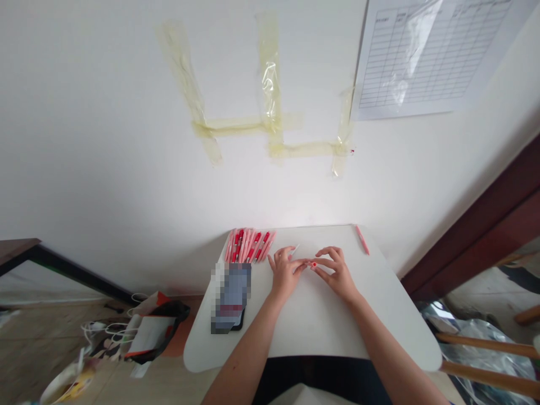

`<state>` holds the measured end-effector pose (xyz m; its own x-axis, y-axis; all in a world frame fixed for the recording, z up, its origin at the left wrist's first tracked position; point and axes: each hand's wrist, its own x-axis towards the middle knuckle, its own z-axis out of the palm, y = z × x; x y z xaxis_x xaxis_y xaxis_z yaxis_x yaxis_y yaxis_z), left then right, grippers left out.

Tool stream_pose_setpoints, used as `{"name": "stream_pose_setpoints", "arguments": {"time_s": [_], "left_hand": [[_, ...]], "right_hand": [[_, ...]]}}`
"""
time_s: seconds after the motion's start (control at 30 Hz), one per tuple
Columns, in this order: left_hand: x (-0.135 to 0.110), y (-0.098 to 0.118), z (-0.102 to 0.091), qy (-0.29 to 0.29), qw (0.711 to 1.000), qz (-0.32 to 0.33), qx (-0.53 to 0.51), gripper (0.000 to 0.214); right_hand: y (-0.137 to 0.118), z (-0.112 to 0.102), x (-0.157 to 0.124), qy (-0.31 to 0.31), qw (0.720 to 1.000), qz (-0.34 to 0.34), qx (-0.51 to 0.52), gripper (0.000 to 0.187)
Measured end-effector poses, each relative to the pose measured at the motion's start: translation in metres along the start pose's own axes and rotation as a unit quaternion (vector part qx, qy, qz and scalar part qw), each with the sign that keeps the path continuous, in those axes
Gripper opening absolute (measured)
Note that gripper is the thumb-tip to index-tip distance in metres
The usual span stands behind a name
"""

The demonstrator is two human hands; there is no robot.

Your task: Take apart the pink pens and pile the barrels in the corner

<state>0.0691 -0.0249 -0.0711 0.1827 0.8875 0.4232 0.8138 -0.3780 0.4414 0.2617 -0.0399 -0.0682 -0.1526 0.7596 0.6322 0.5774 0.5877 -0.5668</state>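
Note:
My left hand and my right hand meet over the middle of a small white table. Their fingers pinch the two ends of a thin pale pen part with a red tip showing at the right fingertips. A slim white piece sticks out just past my left fingers. To the left of my left hand, several pink and red pens lie side by side at the table's far edge. A single pink pen lies apart at the far right corner.
A dark phone lies on the table's left side. The white wall behind carries yellowed tape strips and a printed grid sheet. On the floor to the left are bags and cables; on the right, wooden chair rails.

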Motion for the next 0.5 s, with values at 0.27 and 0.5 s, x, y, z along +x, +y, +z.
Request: {"name": "stream_pose_setpoints", "arguments": {"time_s": [0.27, 0.5], "left_hand": [[0.0006, 0.0014, -0.0015, -0.015, 1.0, -0.014, -0.006, 0.023], [0.0009, 0.0009, -0.0007, -0.019, 1.0, -0.018, -0.005, 0.021]], "right_hand": [[-0.0013, -0.0008, 0.0002, -0.009, 1.0, -0.018, -0.022, 0.022], [-0.0012, 0.0, -0.0003, -0.008, 1.0, -0.021, -0.021, 0.022]]}}
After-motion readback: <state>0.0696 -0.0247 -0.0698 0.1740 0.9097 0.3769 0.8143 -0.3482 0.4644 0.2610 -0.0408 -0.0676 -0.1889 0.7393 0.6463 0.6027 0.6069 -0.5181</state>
